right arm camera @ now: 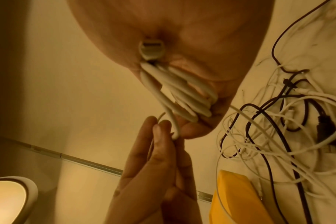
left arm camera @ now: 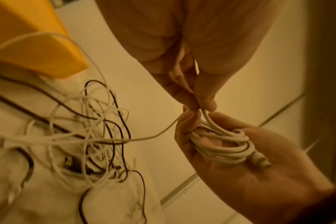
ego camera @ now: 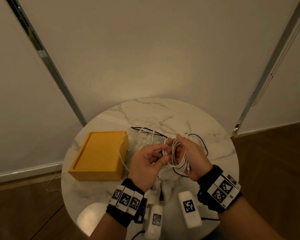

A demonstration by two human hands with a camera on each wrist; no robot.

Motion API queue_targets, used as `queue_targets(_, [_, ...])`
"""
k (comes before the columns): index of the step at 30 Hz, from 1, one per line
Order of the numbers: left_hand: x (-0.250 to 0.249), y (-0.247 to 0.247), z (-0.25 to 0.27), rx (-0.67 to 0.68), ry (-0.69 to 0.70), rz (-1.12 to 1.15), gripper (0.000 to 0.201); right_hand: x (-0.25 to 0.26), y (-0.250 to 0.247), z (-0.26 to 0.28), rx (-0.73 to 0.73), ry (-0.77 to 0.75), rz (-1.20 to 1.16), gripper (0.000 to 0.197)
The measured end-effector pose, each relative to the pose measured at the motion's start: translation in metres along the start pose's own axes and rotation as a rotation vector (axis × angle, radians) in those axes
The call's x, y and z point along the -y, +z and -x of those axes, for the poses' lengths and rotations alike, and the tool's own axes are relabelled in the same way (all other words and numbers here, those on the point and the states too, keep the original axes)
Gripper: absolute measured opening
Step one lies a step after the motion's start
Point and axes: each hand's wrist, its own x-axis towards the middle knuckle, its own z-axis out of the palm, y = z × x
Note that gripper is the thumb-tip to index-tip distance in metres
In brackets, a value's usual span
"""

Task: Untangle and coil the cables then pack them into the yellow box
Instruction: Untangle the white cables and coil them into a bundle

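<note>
Above a round, marble-veined bench [ego camera: 189,111], the right hand [ego camera: 190,153] lies palm-up, fingers loosely curled round a white coil [ego camera: 179,158], one plug end resting across the palm. Left hand [ego camera: 146,163]: thumb and fingertips pinch the coil's free strand just beside the right fingertips. Yellow box [ego camera: 97,156]: closed side up, on the bench's left part, a thin white lead draped over its near corner. Tangle [ego camera: 151,134]: loose white and black cables heaped on the bench behind the hands, near the box. Two white tagged blocks [ego camera: 190,208] lie at the bench's near edge. Room: pale wall panels split by dark and metallic vertical strips, a light skirting along their foot, wood floor [ego camera: 275,161] on either side of the bench; warm, dim lighting.
</note>
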Motion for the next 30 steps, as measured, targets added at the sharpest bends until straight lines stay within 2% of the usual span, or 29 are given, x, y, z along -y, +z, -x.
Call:
queue_targets(4, [0.001,-0.006,-0.001,0.039,0.052,-0.181,0.047,-0.006,0.002,0.000,0.045,0.015,0.003,0.047])
queue_targets(8, [0.001,-0.006,-0.003,0.073,0.169,-0.372,0.063,-0.010,0.010,0.003,0.192,0.070,-0.040,0.056])
queue_targets(12, [-0.003,-0.004,-0.003,0.061,0.093,-0.375,0.087,-0.013,0.012,0.003,0.222,0.074,0.064,0.046])
queue_targets(16, [0.001,-0.008,-0.004,0.077,0.071,-0.559,0.096,-0.014,0.010,0.002,0.158,0.055,0.157,0.039])
queue_targets(21, [-0.008,-0.019,-0.011,0.339,0.115,-0.425,0.083,-0.009,0.009,0.004,0.210,0.094,0.077,0.032])
queue_targets(23, [-0.016,-0.025,-0.019,0.440,0.064,-0.300,0.078,-0.008,0.008,0.005,0.288,0.114,0.070,0.027])
queue_targets(25, [-0.022,-0.029,-0.029,0.486,-0.020,-0.232,0.078,-0.009,0.008,0.007,0.363,0.150,0.080,0.021])
queue_targets(26, [-0.024,-0.031,-0.035,0.506,-0.017,-0.276,0.076,-0.009,0.007,0.007,0.385,0.170,0.091,0.019])
queue_targets(30, [-0.020,-0.035,-0.056,0.622,0.139,-0.562,0.055,-0.009,0.003,0.006,0.404,0.200,0.101,0.016])
